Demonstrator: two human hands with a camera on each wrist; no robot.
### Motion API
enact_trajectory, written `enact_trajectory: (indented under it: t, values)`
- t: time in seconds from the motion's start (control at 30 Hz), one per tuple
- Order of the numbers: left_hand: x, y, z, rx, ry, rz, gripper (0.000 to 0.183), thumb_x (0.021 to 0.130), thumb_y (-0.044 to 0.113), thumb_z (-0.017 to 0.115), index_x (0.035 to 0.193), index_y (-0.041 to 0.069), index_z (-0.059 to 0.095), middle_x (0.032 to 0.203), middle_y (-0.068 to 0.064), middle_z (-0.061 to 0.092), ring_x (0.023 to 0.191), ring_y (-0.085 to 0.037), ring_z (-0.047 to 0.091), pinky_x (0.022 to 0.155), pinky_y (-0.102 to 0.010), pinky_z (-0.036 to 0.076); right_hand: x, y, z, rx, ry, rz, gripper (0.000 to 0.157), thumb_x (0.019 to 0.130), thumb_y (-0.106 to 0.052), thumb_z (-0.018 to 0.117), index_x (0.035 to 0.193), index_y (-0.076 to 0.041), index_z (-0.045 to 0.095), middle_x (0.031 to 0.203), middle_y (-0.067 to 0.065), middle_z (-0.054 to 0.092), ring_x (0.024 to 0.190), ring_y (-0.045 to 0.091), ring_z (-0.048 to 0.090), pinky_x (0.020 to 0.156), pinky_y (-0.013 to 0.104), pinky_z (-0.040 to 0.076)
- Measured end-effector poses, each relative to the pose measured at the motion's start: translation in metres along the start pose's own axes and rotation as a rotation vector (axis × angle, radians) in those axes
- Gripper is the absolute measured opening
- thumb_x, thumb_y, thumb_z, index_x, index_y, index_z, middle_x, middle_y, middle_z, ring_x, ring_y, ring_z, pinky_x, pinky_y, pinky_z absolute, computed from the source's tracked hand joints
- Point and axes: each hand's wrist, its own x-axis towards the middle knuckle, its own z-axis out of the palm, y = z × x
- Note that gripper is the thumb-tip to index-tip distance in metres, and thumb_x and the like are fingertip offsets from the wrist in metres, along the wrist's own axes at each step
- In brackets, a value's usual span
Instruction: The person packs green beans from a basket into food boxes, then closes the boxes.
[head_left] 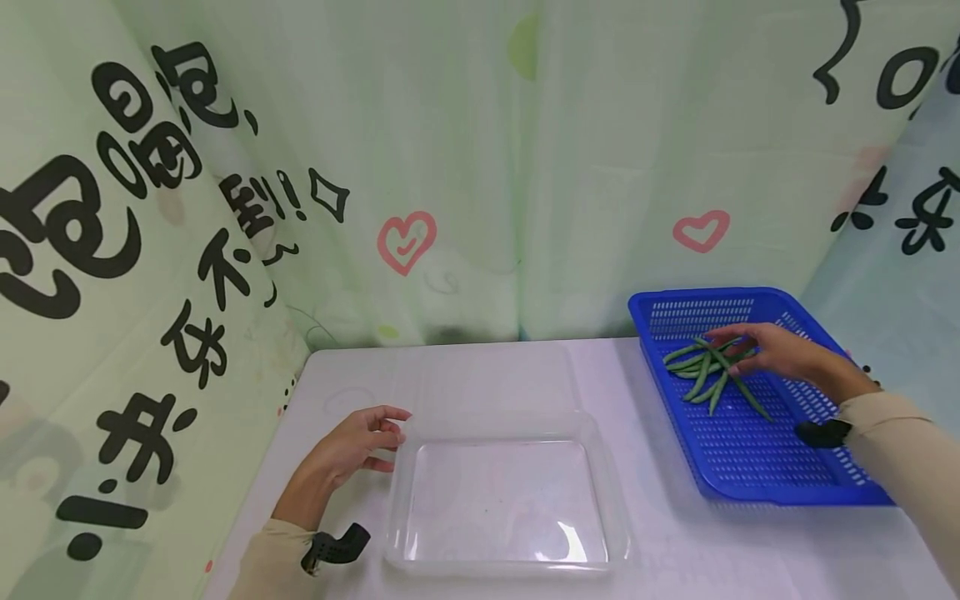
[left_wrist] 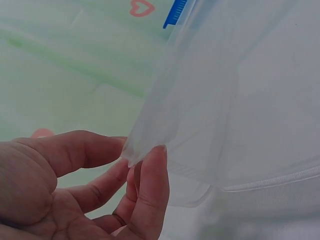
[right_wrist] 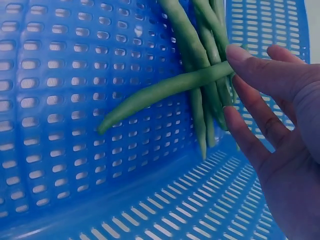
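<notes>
On the left, my left hand (head_left: 351, 450) pinches the rim of a clear plastic container (head_left: 502, 504) at its far left corner. In the left wrist view the thumb and fingertips meet at that thin corner of the clear container (left_wrist: 200, 115). Inside a blue perforated basket (head_left: 772, 475), my right hand (head_left: 783, 354) is at a small pile of green beans (head_left: 705, 375). Seen from the right wrist, the thumb and fingers pinch one end of a green bean (right_wrist: 160, 94) that lies across several others; the fingers hide its tip.
A white cloth covers the table (head_left: 450, 379) under the container and the basket. A pale green curtain (head_left: 585, 167) with black lettering and pink hearts hangs behind and along the left side. The basket stands to the right of the container with a gap between them.
</notes>
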Motion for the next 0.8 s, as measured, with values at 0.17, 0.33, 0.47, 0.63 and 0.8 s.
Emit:
enact_trajectory:
  t: [0.17,0.33,0.47,0.63,0.8]
  values:
    - [-0.001,0.000,0.001,0.005,0.011,-0.002,0.040,0.096,0.005,0.065,0.136,0.001,0.059,0.102,-0.009,0.055,0.094,-0.025,0.059,0.075,-0.038,0.061,0.006,0.009,0.003,-0.002,0.028,0.023,0.059,0.091,-0.001,0.072,0.143,0.009,0.048,0.132,0.033,0.056,0.114,0.048,0.061,0.090,0.053,0.057]
    - [0.000,0.000,0.001,0.011,0.013,-0.003,0.039,0.097,0.005,0.064,0.136,0.001,0.059,0.103,-0.010,0.056,0.096,-0.027,0.059,0.075,-0.038,0.061,0.009,0.009,0.003,-0.027,0.045,0.054,0.055,0.090,-0.003,0.073,0.137,0.015,0.049,0.115,0.027,0.063,0.100,0.038,0.066,0.082,0.043,0.059]
    - [0.000,0.000,0.001,0.011,0.015,-0.005,0.039,0.098,0.005,0.063,0.136,0.002,0.059,0.105,-0.010,0.055,0.096,-0.027,0.059,0.076,-0.038,0.061,0.012,0.006,0.003,-0.031,0.024,0.104,0.052,0.091,-0.006,0.073,0.133,0.016,0.052,0.102,0.016,0.067,0.090,0.024,0.063,0.075,0.031,0.056]
    - [0.000,0.000,0.001,0.013,0.015,-0.003,0.038,0.098,0.006,0.063,0.136,0.002,0.059,0.105,-0.011,0.055,0.094,-0.025,0.059,0.076,-0.038,0.061,0.011,0.004,0.003,0.005,-0.002,0.129,0.047,0.094,-0.003,0.066,0.133,0.019,0.050,0.101,0.017,0.066,0.089,0.024,0.063,0.074,0.032,0.058]
    - [0.000,0.000,0.001,0.016,0.019,-0.003,0.038,0.097,0.005,0.064,0.135,0.002,0.060,0.105,-0.010,0.055,0.092,-0.024,0.059,0.076,-0.038,0.061,0.006,0.000,0.002,0.010,0.015,0.121,0.041,0.097,-0.004,0.063,0.130,0.018,0.054,0.106,0.019,0.066,0.092,0.028,0.066,0.077,0.039,0.061]
